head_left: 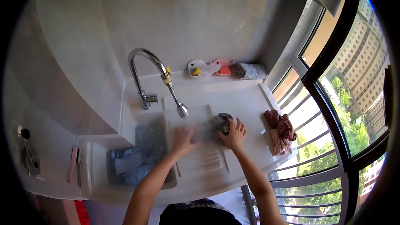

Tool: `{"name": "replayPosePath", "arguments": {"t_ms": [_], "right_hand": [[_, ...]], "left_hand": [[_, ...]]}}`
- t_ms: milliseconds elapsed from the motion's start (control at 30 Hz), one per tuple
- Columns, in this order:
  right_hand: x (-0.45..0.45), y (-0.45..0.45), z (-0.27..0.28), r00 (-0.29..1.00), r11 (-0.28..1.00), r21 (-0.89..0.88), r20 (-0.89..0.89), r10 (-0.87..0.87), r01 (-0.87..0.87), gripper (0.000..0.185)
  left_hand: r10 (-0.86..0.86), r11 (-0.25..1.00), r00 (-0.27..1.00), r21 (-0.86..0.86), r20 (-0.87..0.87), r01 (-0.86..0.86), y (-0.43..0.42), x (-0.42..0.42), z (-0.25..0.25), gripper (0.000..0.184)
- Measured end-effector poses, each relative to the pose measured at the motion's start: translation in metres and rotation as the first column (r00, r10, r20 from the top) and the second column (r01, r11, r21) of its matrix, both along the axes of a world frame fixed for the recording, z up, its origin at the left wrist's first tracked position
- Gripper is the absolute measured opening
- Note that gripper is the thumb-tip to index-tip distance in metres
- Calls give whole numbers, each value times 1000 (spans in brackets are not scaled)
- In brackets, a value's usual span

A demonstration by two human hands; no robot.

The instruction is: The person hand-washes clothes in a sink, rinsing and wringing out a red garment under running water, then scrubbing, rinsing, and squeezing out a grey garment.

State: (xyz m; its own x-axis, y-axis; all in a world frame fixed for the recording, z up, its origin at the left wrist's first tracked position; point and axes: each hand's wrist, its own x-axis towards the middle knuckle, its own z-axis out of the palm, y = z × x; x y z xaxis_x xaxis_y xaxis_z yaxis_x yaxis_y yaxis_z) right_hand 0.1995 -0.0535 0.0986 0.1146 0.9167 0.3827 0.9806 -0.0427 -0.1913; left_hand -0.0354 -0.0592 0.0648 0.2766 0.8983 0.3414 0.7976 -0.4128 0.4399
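A dark grey cloth garment [213, 126] lies bunched over the white ridged washboard part of the sink counter [200, 158]. My right hand [234, 134] has its fingers curved around the right end of this cloth. At the cloth's left side is my left hand [183, 139], smeared by motion, so its fingers cannot be made out. Light blue clothing [132, 166] soaks in cloudy water in the sink basin [173, 179], left of my hands.
A chrome faucet [160, 64] arches over the basin, its spray head [182, 110] near my left hand. Maroon and pink clothes [281, 131] lie at the right edge by the window. Two brushes [73, 164] rest at the left. Animal-shaped holders [204, 68] and a grey roll [251, 71] stand behind.
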Motion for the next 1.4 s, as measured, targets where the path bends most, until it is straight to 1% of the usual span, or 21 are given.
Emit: {"name": "replayPosePath", "arguments": {"t_ms": [67,167,200,267,300,333,400,467,500,600,667,733,833,933,1067,1133,1167,1233,1267,1333,1400], "right_hand": [[10,-1,-2,994,982,-175,-75,-83,69,63],[13,45,-45,724,971,-34,-672,154,-238,59],[7,54,-35,720,968,-27,-674,167,-249,59],[-14,73,6,667,835,-80,-646,372,-544,54],[-29,75,31,662,829,-83,-649,376,-553,54],[-48,76,59,715,770,-219,-578,392,-599,53],[-68,88,73,757,703,-349,-502,419,-620,51],[-76,102,59,553,481,-279,-494,670,-831,55],[-71,102,59,528,516,-113,-200,825,-849,58],[-26,118,32,706,760,-132,-498,504,-636,51],[0,94,44,966,807,-538,-60,251,-243,52],[20,69,41,938,605,-748,-66,340,-272,61],[9,25,20,885,552,-714,-216,412,-431,66],[-9,4,5,822,754,-512,148,550,-412,68],[-11,17,23,861,699,-505,-267,432,-507,54],[-18,10,90,695,767,-343,-696,180,-542,40],[-23,8,102,694,764,-345,-696,181,-545,40],[-35,7,118,268,693,5,-920,286,-721,41],[-40,5,119,267,693,11,-918,293,-721,41],[-46,1,117,-437,755,339,-896,77,-562,49],[-41,5,95,-505,751,390,-859,89,-532,55]], "left_hand": [[82,997,989,-3,122,-82,-6,11,-4,58],[192,961,797,56,572,-272,-7,43,-22,43],[327,943,659,-196,677,-267,-12,57,-36,39],[536,823,23,-529,844,206,-44,83,10,34],[773,616,-51,-728,633,302,-59,96,42,29],[734,658,-112,-659,670,365,-63,112,25,28],[712,596,73,-656,698,462,-65,140,-16,23],[460,654,337,-570,821,496,-64,144,-49,20],[361,675,383,-522,850,522,-67,129,-41,18],[305,749,448,-502,840,432,-74,57,-39,15],[273,862,614,-472,740,185,-67,17,-49,14],[246,919,672,-389,698,67,-47,3,-32,14],[215,941,760,-337,613,6,-11,-1,-10,17],[5,1000,972,-6,234,-4,2,9,2,35],[-27,998,993,-62,-118,20,-12,6,4,77],[-63,988,976,-126,209,90,-19,-2,11,91],[-144,983,950,-67,279,169,-12,-5,-2,103],[-138,980,889,-70,436,187,-15,-3,13,102],[-133,975,801,-67,584,211,-13,2,22,102],[-189,956,679,-24,709,291,-8,5,31,95],[130,883,353,-270,926,383,-1,1,15,84]]}}
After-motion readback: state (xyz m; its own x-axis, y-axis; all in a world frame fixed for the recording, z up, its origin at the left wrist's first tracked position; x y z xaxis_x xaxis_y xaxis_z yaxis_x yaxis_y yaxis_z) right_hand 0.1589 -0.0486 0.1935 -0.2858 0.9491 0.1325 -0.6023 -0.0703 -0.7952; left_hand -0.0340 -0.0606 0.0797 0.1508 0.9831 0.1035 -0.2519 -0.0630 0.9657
